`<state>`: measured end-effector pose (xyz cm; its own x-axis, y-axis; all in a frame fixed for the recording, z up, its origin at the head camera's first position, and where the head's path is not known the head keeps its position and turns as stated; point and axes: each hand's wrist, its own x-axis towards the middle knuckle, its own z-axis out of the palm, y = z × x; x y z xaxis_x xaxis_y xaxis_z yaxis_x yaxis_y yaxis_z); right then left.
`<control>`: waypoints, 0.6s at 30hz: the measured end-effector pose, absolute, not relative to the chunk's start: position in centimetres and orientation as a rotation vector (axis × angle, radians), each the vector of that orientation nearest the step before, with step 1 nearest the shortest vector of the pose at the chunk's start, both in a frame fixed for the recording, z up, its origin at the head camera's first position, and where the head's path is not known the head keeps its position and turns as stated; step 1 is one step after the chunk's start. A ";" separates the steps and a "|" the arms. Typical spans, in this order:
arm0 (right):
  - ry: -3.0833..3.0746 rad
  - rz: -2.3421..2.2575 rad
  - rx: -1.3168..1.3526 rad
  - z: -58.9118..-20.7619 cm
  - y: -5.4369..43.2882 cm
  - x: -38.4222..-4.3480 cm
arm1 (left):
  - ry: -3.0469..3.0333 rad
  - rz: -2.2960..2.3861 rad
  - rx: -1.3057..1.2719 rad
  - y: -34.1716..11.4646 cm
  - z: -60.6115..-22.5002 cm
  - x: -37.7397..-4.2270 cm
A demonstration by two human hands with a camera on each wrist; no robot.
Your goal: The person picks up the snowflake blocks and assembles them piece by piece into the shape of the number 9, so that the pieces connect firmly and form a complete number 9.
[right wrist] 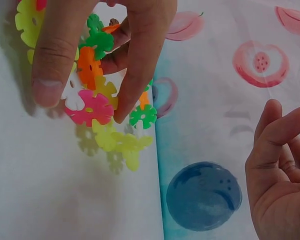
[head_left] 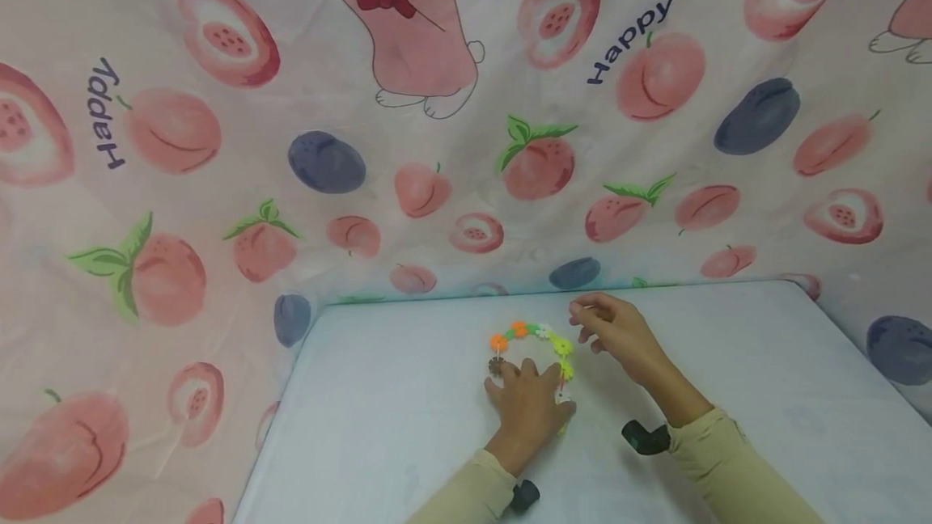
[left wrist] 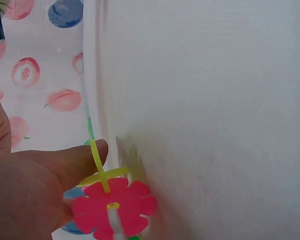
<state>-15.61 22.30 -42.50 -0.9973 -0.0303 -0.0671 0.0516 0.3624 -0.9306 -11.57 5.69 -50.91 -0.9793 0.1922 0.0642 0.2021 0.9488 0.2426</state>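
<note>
A ring of flower-shaped interlocking plastic discs (head_left: 518, 329) in orange, green, yellow, white, pink and brown is at the table's middle. My left hand (head_left: 530, 407) lies over its near part, holding it with spread, bent fingers. In the right wrist view, this left hand (right wrist: 102, 40) has pieces between thumb and finger, including a pink disc (right wrist: 90, 107). In the left wrist view, the thumb is by a yellow piece (left wrist: 102, 175) beside another pink disc (left wrist: 115, 207). My right hand (head_left: 619, 334) hovers right of the ring, fingers loosely curled, nothing seen in it; the right wrist view shows it too (right wrist: 280, 170).
The table (head_left: 364, 411) has a white cover. Behind it and along its sides hangs a fruit-patterned cloth (head_left: 451, 136). Black devices (head_left: 646, 437) sit at both wrists, by the beige sleeves (head_left: 728, 459).
</note>
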 end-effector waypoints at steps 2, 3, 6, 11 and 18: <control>2.536 -1.733 0.018 -42.6 22.3 -15.6 | -3.057 -0.388 -0.308 5.7 -50.9 -11.5; 2.534 -1.736 0.018 -42.7 22.3 -15.6 | -3.058 -0.384 -0.308 5.7 -50.9 -11.5; 2.536 -1.730 0.015 -42.8 22.2 -15.6 | -3.061 -0.366 -0.319 5.6 -50.8 -11.4; 2.543 -1.716 0.014 -43.1 22.5 -15.6 | -3.083 -0.321 -0.391 4.9 -50.5 -11.5; 2.535 -1.678 0.068 -44.3 23.0 -16.2 | -3.094 -0.498 -0.495 2.1 -48.7 -11.6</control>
<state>-16.24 23.05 -44.33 -0.9939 -0.0183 -0.1085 0.0927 0.3912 -0.9156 -11.60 2.14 -48.66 -0.9508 0.3094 0.0187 0.2996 0.9020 0.3108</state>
